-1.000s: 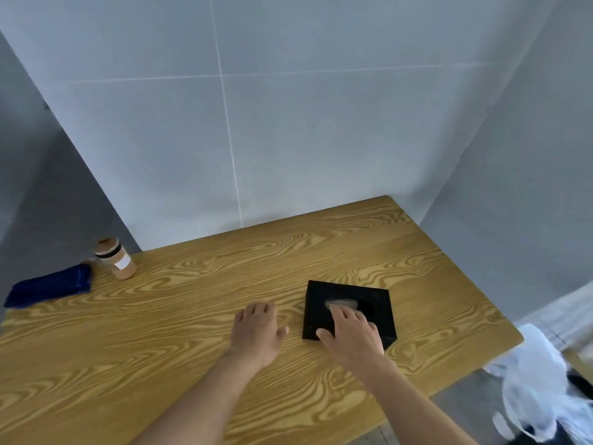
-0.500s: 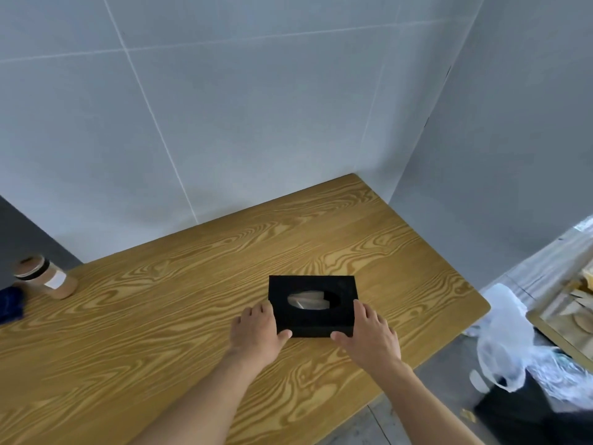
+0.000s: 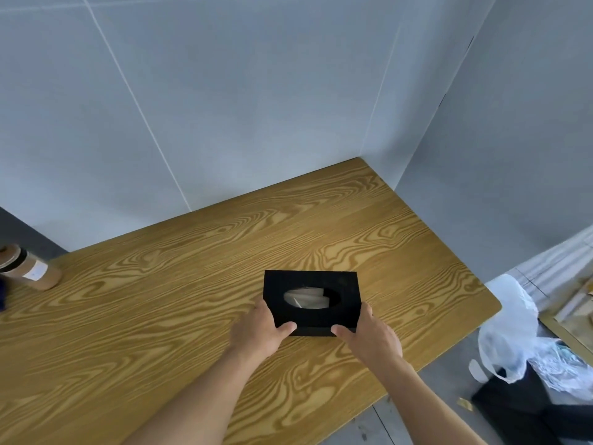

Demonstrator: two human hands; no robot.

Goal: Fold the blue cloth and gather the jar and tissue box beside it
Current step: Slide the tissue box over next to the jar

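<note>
A black tissue box [image 3: 346, 285] with an oval opening showing white tissue sits right of centre on the wooden table [image 3: 192, 284]. My left hand [image 3: 260, 332] grips its left near corner, thumb on top. My right hand [image 3: 372, 338] grips its right near corner the same way. A brown jar [image 3: 29, 268] with a dark band and a white label stands at the far left edge of view. Only a sliver of the blue cloth [image 3: 2, 293] shows at the left edge, beside the jar.
Grey panel walls close the table at the back and right. The table's rounded right corner [image 3: 491, 303] lies near the box. On the floor to the right are a white plastic bag [image 3: 513, 332] and a black bin [image 3: 519, 409].
Both hands have closed onto the tissue box's near corners; a second ago the left lay flat on the table and the right rested on top. The view has swung right, cutting off the cloth.
</note>
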